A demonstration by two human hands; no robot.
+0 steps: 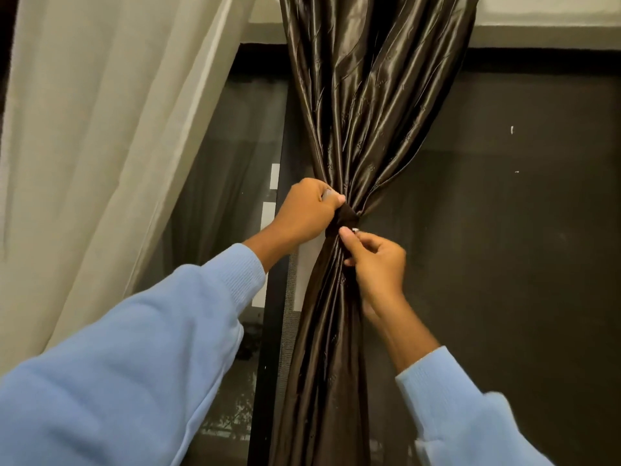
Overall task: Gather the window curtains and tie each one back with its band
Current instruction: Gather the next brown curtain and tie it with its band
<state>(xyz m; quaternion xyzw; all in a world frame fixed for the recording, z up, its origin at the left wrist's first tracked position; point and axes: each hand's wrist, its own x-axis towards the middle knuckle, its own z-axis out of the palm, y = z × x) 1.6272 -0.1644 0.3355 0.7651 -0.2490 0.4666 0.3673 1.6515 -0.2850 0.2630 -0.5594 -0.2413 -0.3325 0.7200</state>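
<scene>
A shiny dark brown satin curtain hangs in the middle of the view, gathered into a tight bunch at waist height. A dark brown band wraps that narrow point. My left hand grips the band and the bunched fabric from the left, fingers curled. My right hand pinches the band's lower end between thumb and forefinger just below and to the right. Below the band the curtain falls in long folds.
A sheer cream curtain hangs at the left, sweeping down to the lower left. Behind is a dark window pane with a black frame post. A dark wall fills the right side. Both sleeves are light blue.
</scene>
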